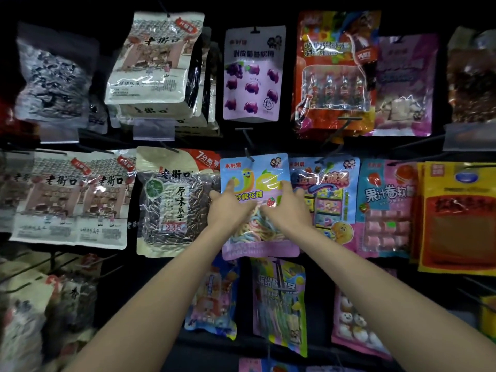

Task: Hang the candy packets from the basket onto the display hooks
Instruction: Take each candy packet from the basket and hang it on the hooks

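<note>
At mid-row on the display wall (319, 291), the marshmallow candy packet (255, 237) hangs w/ its hole at the hook (251, 157). My left hand (228, 204) & right hand (288, 208) press flat, fingers straight. Best: push evenly, keep pkt level.

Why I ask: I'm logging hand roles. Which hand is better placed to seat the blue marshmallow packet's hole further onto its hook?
Probably the left hand: its fingers reach the upper left of the marshmallow packet, nearer the hook. The right hand rests further over, towards the right edge.
</note>
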### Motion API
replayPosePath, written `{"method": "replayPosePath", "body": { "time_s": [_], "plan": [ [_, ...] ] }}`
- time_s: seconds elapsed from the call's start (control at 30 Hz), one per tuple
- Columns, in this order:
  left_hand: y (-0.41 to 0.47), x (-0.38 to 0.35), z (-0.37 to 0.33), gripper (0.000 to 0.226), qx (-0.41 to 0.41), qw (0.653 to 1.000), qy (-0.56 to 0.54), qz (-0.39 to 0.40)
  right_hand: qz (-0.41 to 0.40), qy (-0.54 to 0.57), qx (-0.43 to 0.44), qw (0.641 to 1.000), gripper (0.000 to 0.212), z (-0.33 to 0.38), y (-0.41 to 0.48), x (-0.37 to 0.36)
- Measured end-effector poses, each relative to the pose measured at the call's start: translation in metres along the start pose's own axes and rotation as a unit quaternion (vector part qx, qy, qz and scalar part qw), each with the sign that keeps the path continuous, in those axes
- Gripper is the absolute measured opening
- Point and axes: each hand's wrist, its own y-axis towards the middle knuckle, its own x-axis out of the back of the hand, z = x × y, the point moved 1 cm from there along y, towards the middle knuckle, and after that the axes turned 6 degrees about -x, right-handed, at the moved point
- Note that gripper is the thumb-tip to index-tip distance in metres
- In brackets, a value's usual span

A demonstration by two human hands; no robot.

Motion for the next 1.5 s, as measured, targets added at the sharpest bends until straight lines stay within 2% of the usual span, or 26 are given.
{"method": "replayPosePath", "body": {
  "time_s": [0.13,0.2,0.47,0.63,0.9,1.1,1.23,1.37,1.5],
  "plan": [
    [0.014,-0.012,0.008,0.097,-0.002,1.0,-0.011,0.013,0.028,-0.064,0.011,0.997,0.103,-0.01,0.015,-0.01],
    [0.024,-0.017,0.011,0.097,0.011,1.0,-0.016,0.021,0.035,-0.062,0.004,0.997,0.107,-0.012,0.021,-0.016],
    [0.061,-0.038,0.021,0.1,0.043,0.998,-0.027,0.041,0.026,-0.104,-0.03,0.994,0.105,-0.007,0.046,-0.038],
    [0.072,-0.056,0.033,0.107,0.047,0.998,0.006,0.035,0.017,-0.161,-0.012,0.987,0.1,-0.009,0.052,-0.048],
    [0.065,-0.065,0.031,0.094,0.025,0.998,0.06,0.029,-0.004,-0.284,0.022,0.959,0.102,-0.001,0.056,-0.052],
    [0.043,-0.075,0.034,0.094,-0.022,0.987,0.159,0.011,-0.005,-0.337,0.053,0.94,0.064,0.0,0.042,-0.046],
    [0.024,-0.072,0.031,0.091,-0.071,0.967,0.245,-0.006,0.017,-0.315,0.052,0.948,0.066,-0.002,0.034,-0.049],
    [0.018,-0.071,0.033,0.086,-0.098,0.946,0.309,0.025,0.064,-0.296,0.053,0.951,0.063,0.002,0.023,-0.04],
    [0.014,-0.066,0.031,0.078,-0.085,0.944,0.316,0.046,0.088,-0.288,0.053,0.952,0.041,0.002,0.012,-0.035]
  ]
}}
